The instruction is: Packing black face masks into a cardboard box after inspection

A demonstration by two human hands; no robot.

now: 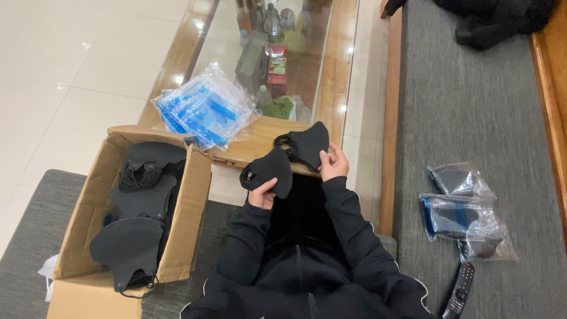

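Over the grey sofa (472, 106), our left hand (263, 192) grips one black mask (269, 171) and our right hand (333, 162) grips another black mask (304, 145). Their tangled straps could snag, we judge, dragging one toward the box (189, 195) at nine o'clock.

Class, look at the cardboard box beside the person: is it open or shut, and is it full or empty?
Open and well filled: the cardboard box has its flaps up, and stacks of black masks show inside.

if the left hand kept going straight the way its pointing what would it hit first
The left hand points up and away from the body, already gripping a black mask. Beyond that, it would probably meet the wooden table edge first, then the pile of clear blue-printed bags, though depth is hard to judge.
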